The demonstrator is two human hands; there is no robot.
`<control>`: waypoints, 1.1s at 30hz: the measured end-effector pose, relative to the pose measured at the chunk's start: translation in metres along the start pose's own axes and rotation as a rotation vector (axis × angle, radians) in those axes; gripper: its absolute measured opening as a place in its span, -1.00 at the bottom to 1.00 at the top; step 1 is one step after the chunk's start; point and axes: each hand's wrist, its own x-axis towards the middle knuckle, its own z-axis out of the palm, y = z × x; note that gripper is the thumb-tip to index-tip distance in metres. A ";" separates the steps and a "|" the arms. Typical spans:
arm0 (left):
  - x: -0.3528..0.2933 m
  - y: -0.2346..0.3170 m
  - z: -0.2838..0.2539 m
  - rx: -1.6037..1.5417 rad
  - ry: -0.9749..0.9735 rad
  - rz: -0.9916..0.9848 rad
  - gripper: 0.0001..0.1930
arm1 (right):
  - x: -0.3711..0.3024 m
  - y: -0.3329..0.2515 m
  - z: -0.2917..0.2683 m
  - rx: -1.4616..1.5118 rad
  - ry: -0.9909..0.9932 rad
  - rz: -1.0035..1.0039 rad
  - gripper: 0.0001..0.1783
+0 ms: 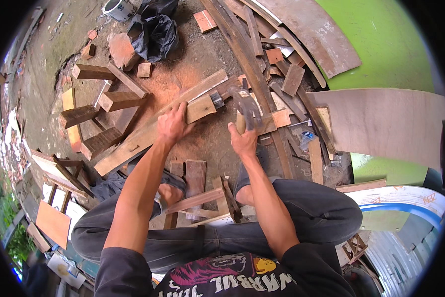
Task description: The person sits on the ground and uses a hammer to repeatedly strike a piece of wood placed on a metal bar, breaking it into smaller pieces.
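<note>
Long plank: reference piece, lying aslant on the ground; its far end points toward the dark beam, which passes to the right of it.
Short block: along the right-hand edge of the long plank, toward the far end; a grey part of unclear kind sits at its outer end.
Left hand: over the right-hand edge of the long plank, fingers bent closely over the short block, thumb along its near edge.
Right hand: right of the long plank, fingers wrapped around the pale handle of a hand tool; the head is blurred, so contact cannot be told.
Right-hand room: a strip of ground separates the short block from the right hand.
Left-hand room: narrow; an upturned frame stands just beside the long plank.
Far room: reddish dust spreads beyond the long plank toward a black bag.
Near room: wood offcuts lie on the wearer's side of the long plank.
</note>
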 end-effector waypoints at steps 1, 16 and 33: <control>0.002 -0.001 -0.001 -0.006 0.019 0.015 -0.28 | 0.000 0.005 0.001 0.043 0.027 -0.056 -0.74; 0.008 -0.002 0.001 0.009 -0.099 -0.059 -0.25 | -0.006 -0.024 -0.007 0.374 0.107 0.035 -0.76; 0.014 0.001 0.002 -0.021 -0.028 0.010 -0.30 | -0.010 0.011 0.028 0.078 0.058 0.233 -0.71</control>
